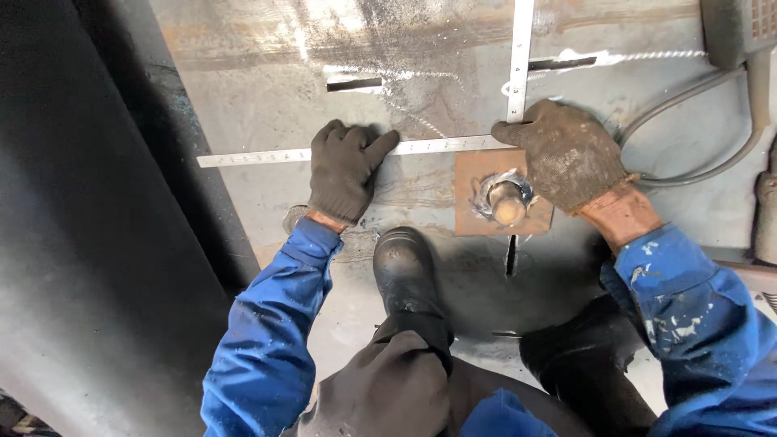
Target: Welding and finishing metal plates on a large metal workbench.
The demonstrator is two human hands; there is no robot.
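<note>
**Pressing a steel square flat on a metal plate**

Kneeling over a large grey steel plate (267,89), I hold a metal framing square (441,145) against it with both gloved hands. My left hand (346,168), in a dark knit glove, lies flat with fingers together, pressing down on the square's long horizontal arm. My right hand (566,154), in a worn brown glove, covers the square's corner, fingers curled down onto it; the short arm runs up and away from there. Just below my right hand sits a rusty square patch (477,206) with a short round stud (507,204) welded at its middle. My black boot (405,271) rests on the plate between my blue sleeves. A grey cable (688,103) curves past on the right.
</note>
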